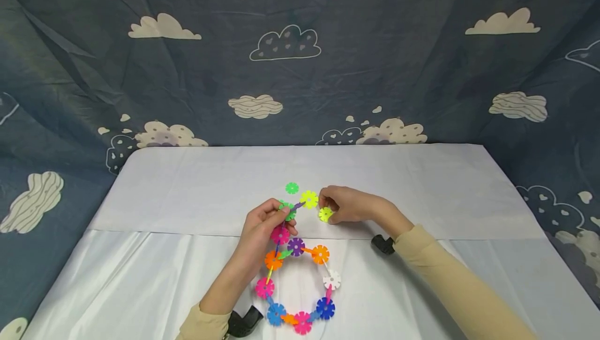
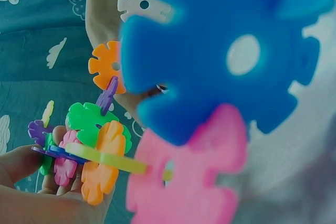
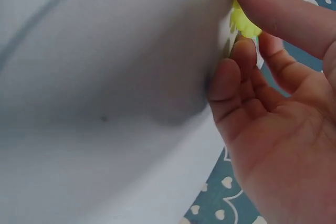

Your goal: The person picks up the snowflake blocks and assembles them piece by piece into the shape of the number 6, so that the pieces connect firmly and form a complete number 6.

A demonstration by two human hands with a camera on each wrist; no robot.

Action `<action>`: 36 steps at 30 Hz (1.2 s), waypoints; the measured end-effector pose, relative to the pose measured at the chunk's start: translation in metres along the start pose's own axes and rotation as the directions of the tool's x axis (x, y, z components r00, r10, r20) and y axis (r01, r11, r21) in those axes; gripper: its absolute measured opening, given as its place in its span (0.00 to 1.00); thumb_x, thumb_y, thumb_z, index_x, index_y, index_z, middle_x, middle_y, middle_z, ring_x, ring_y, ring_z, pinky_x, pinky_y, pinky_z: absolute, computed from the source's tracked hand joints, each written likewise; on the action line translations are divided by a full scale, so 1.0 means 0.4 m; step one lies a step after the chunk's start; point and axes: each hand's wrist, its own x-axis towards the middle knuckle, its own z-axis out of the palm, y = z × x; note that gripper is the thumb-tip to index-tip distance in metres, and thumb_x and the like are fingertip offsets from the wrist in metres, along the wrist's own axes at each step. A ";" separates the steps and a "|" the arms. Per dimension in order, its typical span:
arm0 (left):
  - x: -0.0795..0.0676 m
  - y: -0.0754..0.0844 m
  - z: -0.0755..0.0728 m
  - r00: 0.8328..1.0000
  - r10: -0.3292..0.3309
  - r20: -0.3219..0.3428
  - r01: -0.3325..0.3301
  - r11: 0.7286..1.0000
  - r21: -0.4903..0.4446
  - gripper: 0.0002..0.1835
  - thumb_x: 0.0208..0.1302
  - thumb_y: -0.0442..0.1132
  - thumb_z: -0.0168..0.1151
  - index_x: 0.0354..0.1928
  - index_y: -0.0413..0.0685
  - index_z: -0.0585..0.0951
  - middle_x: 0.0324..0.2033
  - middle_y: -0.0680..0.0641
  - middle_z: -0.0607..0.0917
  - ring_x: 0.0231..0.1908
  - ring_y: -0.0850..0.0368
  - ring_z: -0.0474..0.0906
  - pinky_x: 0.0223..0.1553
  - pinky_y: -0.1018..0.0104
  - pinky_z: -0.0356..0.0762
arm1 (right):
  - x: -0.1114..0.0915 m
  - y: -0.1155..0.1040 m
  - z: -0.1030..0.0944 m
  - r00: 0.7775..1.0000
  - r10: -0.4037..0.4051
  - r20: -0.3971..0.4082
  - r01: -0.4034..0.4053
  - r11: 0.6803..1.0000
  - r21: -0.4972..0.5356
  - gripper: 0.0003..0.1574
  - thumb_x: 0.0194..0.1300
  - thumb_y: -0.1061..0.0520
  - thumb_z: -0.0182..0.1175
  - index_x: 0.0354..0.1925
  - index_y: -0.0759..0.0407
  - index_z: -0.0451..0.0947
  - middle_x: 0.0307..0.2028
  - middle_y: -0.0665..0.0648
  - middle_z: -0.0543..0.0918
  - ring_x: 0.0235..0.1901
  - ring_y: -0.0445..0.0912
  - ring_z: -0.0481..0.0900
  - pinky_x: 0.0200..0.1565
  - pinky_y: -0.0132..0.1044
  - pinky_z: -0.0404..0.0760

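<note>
My left hand [image 1: 264, 225] grips a chain of slotted plastic flower discs near its far end, thumb beside a green disc [image 1: 289, 212]. From there a purple disc [image 1: 297, 206], seen edge-on, leads to a yellow disc [image 1: 309, 199] at the tip. Toward me the chain runs through pink and orange discs into a ring, with a blue disc [image 1: 276, 314] at its near side. The left wrist view shows this ring close up, with a pink disc [image 2: 184, 177] in front. My right hand [image 1: 349, 204] pinches another yellow disc [image 1: 325, 214] between thumb and fingers, low over the table.
A loose green disc [image 1: 292, 188] lies on the white tablecloth [image 1: 187, 189] beyond both hands. Black wrist devices [image 1: 245, 322] show by each forearm. Behind the table hangs a dark cloth [image 1: 290, 85] printed with clouds.
</note>
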 end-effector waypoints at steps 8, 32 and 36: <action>0.001 -0.002 0.002 1.000 -0.003 -0.003 0.003 1.000 0.005 0.08 0.71 0.37 0.57 0.36 0.38 0.74 0.27 0.43 0.82 0.28 0.52 0.81 0.55 0.55 0.73 | -0.024 0.024 0.017 0.990 -0.055 -0.128 0.067 0.993 0.094 0.17 0.57 0.67 0.70 0.40 0.53 0.75 0.29 0.49 0.75 0.32 0.44 0.72 0.37 0.37 0.74; -0.020 0.039 0.016 0.998 0.040 0.048 -0.044 0.996 0.079 0.13 0.71 0.45 0.59 0.48 0.44 0.79 0.33 0.42 0.78 0.28 0.50 0.74 0.39 0.62 0.77 | -0.205 -0.182 0.088 0.746 0.025 -0.665 0.410 0.770 0.490 0.10 0.69 0.60 0.62 0.48 0.59 0.81 0.33 0.59 0.81 0.30 0.52 0.80 0.38 0.39 0.84; -0.028 0.044 0.020 0.991 0.096 0.090 -0.104 0.991 0.086 0.10 0.73 0.43 0.57 0.48 0.43 0.77 0.33 0.40 0.79 0.29 0.48 0.76 0.34 0.66 0.76 | -0.204 -0.207 0.104 0.745 0.060 -0.665 0.438 0.708 0.555 0.11 0.71 0.59 0.60 0.49 0.63 0.80 0.28 0.62 0.80 0.24 0.52 0.79 0.32 0.39 0.84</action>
